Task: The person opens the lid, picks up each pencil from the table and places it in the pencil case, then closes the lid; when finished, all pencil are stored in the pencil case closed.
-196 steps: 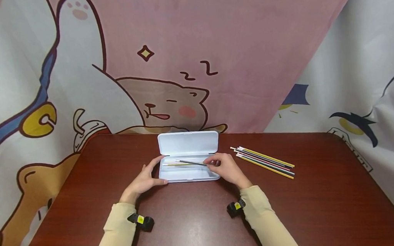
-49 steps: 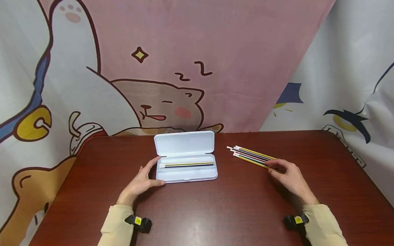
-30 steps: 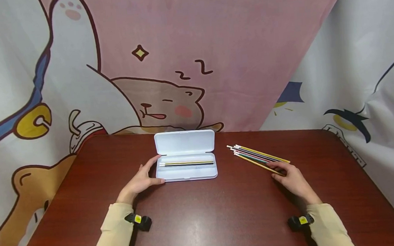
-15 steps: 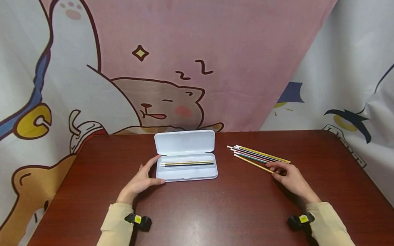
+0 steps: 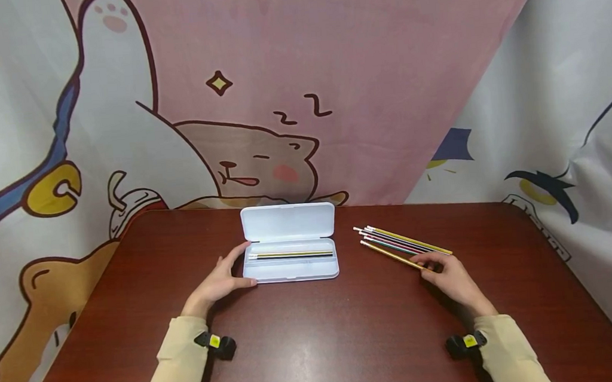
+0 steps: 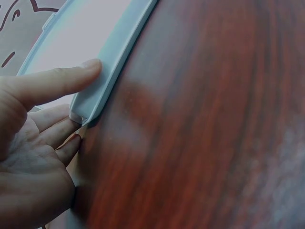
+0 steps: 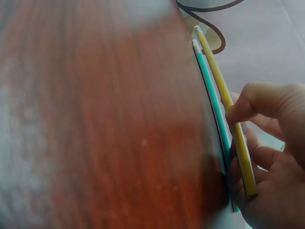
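Observation:
A white pencil case [image 5: 291,272] stands with its lid [image 5: 288,222] raised, a few pencils [image 5: 292,254] lying along its back compartment. My left hand [image 5: 217,286] holds the case's left end, thumb at the front corner and fingers toward the back; in the left wrist view the thumb [image 6: 71,81] lies on the rim. To the right, my right hand [image 5: 451,276] pinches a yellow pencil [image 5: 389,254] near its front end, its white eraser pointing back and left. Beside it lies a loose bunch of pencils [image 5: 396,239]; a green pencil [image 7: 213,95] is nearest in the right wrist view.
Everything is on a dark reddish-brown table [image 5: 301,335]. A cartoon-printed cloth [image 5: 373,90] hangs just behind the table's back edge and along both sides. A black wrist camera [image 5: 218,345] is strapped to each sleeve.
The dark pencil earlier held over the case now lies inside it. My right hand has moved right to the bunch and drawn the yellow pencil slightly apart from it. My left hand stays at the case.

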A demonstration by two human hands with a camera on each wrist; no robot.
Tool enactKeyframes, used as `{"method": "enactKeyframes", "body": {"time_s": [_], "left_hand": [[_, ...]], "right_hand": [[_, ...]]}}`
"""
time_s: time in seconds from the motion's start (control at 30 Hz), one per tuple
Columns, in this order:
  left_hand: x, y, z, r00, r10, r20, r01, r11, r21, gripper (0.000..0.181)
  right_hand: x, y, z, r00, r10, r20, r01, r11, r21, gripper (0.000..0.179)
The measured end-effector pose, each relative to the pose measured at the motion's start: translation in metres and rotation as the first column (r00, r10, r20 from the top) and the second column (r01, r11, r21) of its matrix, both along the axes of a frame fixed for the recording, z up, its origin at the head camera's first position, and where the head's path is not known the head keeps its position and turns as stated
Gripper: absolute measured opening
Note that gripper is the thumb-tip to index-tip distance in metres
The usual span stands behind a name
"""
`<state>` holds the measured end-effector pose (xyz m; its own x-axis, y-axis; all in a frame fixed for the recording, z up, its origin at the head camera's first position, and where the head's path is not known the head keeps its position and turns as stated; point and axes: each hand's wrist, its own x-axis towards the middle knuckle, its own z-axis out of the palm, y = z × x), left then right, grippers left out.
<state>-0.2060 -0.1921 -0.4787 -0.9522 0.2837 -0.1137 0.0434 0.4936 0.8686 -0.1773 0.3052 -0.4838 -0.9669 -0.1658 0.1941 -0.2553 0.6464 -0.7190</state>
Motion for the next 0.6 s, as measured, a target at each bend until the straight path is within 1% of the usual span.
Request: {"method": "enactKeyframes", "body": {"time_s": [0.27, 0.6], "left_hand": [[-0.001, 0.000, 0.001, 1.000, -0.007, -0.011, 0.007, 1.000, -0.007, 0.089], [0.001, 0.001, 0.003, 1.000, 0.001, 0.011, -0.001, 1.000, 0.010, 0.088]], "right_hand": [[0.000, -0.006, 0.003, 0.999, 0.023, -0.036, -0.024, 0.999, -0.048, 0.025], [-0.002, -0.013, 0.004, 1.000, 0.015, 0.006, -0.014, 0.999, -0.050, 0.024]]}}
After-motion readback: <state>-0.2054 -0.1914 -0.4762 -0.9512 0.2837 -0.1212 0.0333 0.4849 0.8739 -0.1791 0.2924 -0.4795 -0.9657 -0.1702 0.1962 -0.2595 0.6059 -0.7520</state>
